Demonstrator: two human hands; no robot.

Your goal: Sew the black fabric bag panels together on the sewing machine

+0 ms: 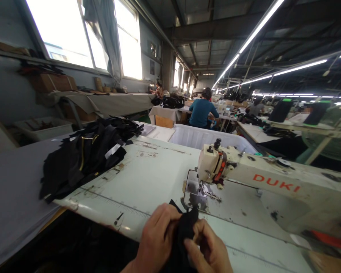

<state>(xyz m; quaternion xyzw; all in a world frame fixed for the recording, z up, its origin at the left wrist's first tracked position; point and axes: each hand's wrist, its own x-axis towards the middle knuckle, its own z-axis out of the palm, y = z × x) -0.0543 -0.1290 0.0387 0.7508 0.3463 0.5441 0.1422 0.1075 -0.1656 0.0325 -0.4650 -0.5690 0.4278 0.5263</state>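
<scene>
Closest to me, two bare hands meet on a black cloth (pixel 186 226) at the near edge of the table (pixel 159 167), just in front of the machine (pixel 230 163). The left hand (pixel 158 236) is curled closed on one side of it; the right hand (pixel 211 244) pinches the other side between thumb and bent fingers. Gripped from both sides, it seems held up so the bunched part can be handled closely. Whether its underside touches the table, I can't tell. The pile (pixel 88 155) sits off to the left, likely there to be within reach while leaving room before the needle. The cloth looks dark, matte and soft, crumpled between the fingers, with one pointed corner poking up towards the machine.
</scene>
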